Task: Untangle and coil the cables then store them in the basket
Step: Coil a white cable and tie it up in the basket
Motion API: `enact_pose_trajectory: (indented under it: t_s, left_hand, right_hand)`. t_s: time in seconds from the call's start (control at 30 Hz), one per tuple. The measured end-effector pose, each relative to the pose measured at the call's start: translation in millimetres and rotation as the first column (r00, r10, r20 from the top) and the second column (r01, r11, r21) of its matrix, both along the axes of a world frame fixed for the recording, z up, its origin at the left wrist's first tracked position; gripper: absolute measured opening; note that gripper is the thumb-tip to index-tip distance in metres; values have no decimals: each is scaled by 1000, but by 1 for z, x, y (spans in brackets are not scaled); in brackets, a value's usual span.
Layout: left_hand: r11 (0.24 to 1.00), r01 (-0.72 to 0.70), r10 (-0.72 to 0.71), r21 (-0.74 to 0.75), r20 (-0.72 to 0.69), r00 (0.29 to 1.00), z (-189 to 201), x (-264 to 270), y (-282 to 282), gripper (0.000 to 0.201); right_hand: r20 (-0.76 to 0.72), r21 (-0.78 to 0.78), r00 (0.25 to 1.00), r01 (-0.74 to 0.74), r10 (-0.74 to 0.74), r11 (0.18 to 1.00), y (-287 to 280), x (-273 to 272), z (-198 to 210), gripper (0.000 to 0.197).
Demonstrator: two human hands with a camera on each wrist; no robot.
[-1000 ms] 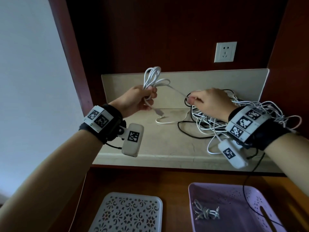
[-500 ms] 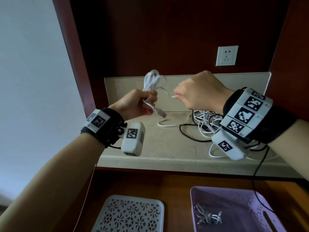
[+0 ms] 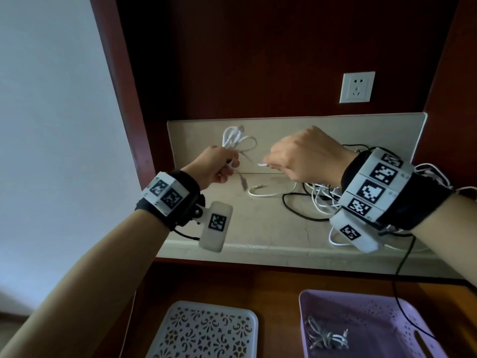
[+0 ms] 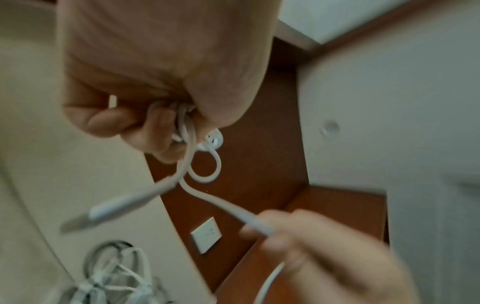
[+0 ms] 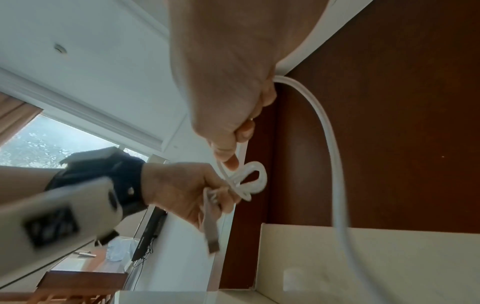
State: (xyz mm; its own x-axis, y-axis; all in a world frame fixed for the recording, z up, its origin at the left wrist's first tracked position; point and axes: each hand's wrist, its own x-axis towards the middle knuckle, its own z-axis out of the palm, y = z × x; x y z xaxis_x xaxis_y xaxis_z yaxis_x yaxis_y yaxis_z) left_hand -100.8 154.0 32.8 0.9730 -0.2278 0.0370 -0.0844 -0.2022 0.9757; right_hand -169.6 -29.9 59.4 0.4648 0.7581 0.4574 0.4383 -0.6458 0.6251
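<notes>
My left hand (image 3: 215,165) grips a small coil of white cable (image 3: 236,140) above the stone shelf, loops sticking up, its USB plug (image 3: 62,276) hanging below the fist (image 4: 155,115). My right hand (image 3: 296,157) pinches the same cable's free strand (image 4: 249,218) close beside the coil (image 5: 249,181); the strand arcs back past the wrist (image 5: 335,156). A tangle of white and black cables (image 3: 317,197) lies on the shelf under my right wrist. The purple basket (image 3: 371,306) below holds one coiled grey cable (image 3: 325,337).
A white perforated tray (image 3: 209,329) sits left of the basket on the wooden desk. A wall socket (image 3: 357,87) is on the dark wood back panel. A black cord (image 3: 402,270) hangs from the shelf edge over the basket. Wood side panels close in the niche.
My right hand lifted off the tangle and came up and left to the coil, drawing the white strand with it. The left hand stayed almost still with the coil.
</notes>
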Motion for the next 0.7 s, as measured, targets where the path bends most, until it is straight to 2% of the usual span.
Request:
enact_pose_trajectory:
  t_s: [0.03,0.07,0.13,0.2,0.27,0.3,0.4,0.43,0.5,0.53,0.57,0.63,0.7]
  left_hand:
    - [972,-30,7,231,99,995,-1,-2,-2,28]
    - [898,-55,-29,437,183,983,-2,-4,-5,29]
    - [692,-91,-171,717,285,943,-3,-10,-13,25]
    - [538,-73,-349,840,300,888,-5,-20,-21,22]
    - [495,4,-493,869,277,825,-5,-31,-26,26]
    - [520,33,-535,853,296,791,-4,-33,-25,30]
    - [706,147,-560,693,418,715,-1,-34,-16,31]
    - [770,207,-544,603,453,706,-1,-33,-13,30]
    - [880,269,-449,392,496,743,-2,-30,-12,27]
    - [914,253,-389,318,500,774,-1,-28,-12,28]
    - [935,216,-334,281,489,806,-1,-26,-12,29]
    - [954,134,-245,267,445,861,-1,-20,-12,31]
    - [961,90,-195,262,411,890,-2,-15,-14,31]
  right_hand:
    - [26,-10,999,-26,26,1000,1,0,3,31]
    - [44,-25,997,-60,61,998,3,0,6,28]
    - [21,-26,995,-98,99,995,6,3,10,18]
    - [-16,78,985,-169,171,983,6,10,13,20]
    - [-121,271,976,-145,183,952,1,15,15,17]
    - [-177,385,969,-92,171,918,-4,19,14,14]
    - [-360,648,901,55,242,760,-16,26,-1,12]
    - [-413,698,870,114,268,706,-15,26,-9,16]
    - [-468,762,825,195,317,617,-10,24,-28,17]
    - [-470,767,821,196,325,611,-8,22,-35,14]
    - [-481,746,823,203,303,634,-6,21,-40,21]
    - [-527,653,819,219,227,725,-5,21,-44,26]
    - [-562,564,818,272,121,780,-5,23,-42,26]
